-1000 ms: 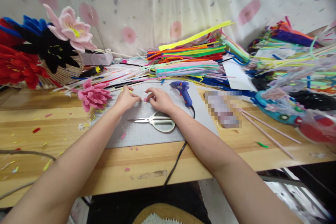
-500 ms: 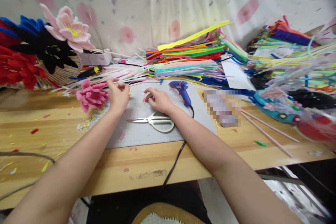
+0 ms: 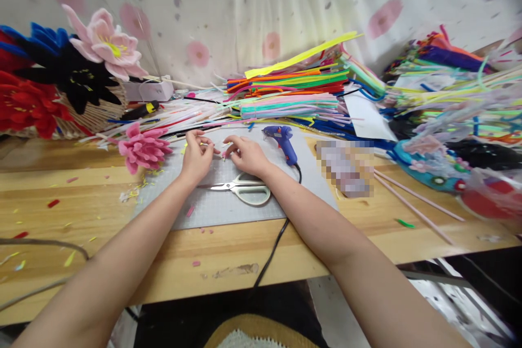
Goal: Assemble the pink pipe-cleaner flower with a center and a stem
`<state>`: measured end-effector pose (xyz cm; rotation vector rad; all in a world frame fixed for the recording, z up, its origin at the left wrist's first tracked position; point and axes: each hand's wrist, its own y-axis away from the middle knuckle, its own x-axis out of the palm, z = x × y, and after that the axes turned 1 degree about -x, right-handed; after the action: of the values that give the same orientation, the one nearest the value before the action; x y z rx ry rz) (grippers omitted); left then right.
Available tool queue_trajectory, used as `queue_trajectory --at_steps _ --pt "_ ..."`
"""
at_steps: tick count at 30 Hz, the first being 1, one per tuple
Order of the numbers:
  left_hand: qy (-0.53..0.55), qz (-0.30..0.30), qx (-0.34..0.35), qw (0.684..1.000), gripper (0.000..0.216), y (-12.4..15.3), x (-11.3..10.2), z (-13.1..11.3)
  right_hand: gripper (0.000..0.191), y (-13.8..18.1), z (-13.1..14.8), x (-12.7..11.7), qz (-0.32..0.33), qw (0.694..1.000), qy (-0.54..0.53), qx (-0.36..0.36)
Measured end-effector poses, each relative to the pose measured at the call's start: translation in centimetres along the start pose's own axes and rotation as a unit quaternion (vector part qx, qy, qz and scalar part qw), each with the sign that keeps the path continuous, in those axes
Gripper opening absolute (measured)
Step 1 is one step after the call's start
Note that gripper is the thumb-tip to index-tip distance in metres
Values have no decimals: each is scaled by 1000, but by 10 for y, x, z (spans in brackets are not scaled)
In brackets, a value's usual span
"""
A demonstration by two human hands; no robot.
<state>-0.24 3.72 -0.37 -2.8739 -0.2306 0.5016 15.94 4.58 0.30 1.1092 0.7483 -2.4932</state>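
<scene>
"Fabric (image 3: pixel 253 0) with pink and purple blooms is hanging across the whole back."

"What is standing at the far left?"

"Large fuzzy flowers (image 3: pixel 84 81), red, black, blue and pale pink, are clustering there. Below them, red and yellow scraps (image 3: pixel 53 203) are dotting the wooden table (image 3: pixel 175 266), and a deep pink flower (image 3: pixel 143 148) is lying near a gray mat (image 3: pixel 238 217)."

"And on the mat?"

"The left hand (image 3: pixel 198 159) is arching over it, fingertips bending close together; whether they are gripping anything, I am not able to tell. Near it but apart, the right hand (image 3: pixel 248 155) is curling its fingers at a small pink piece (image 3: pixel 224 155), which is sitting between the hands; I am not able to tell whether it is being pinched. Scissors (image 3: pixel 229 187) are lying nearer the wearer, and a blue glue gun (image 3: pixel 285 144) is resting to the right, its black cord (image 3: pixel 269 258) trailing. Colorful fuzzy stems (image 3: pixel 291 87) are heaping up behind."

"Farther right?"

"A pixelated patch (image 3: pixel 346 168) is hiding something, two pale pink rods (image 3: pixel 411 200) are slanting across the wood, and a blue decorated piece (image 3: pixel 420 168) is lying among clear plastic (image 3: pixel 495 182)."
</scene>
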Motion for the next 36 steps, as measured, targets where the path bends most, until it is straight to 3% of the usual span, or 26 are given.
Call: queue_trajectory --at_steps 11,19,24,31,36 --pt "35 -72 6 997 31 1 2 4 44 0 1 -1 -6 1000 -10 0" --pt "1 -115 -23 993 31 0 -4 8 44 0 0 1 2 1000 -16 -11" --pt "-39 -174 -18 984 30 0 -7 7 45 0 0 1 6 1000 -13 -3" --pt "7 -105 -5 994 31 5 -2 10 45 0 -1 2 -8 1000 -26 -3" --pt "-24 -159 6 987 33 1 -5 16 44 0 -2 2 -18 999 -35 13"
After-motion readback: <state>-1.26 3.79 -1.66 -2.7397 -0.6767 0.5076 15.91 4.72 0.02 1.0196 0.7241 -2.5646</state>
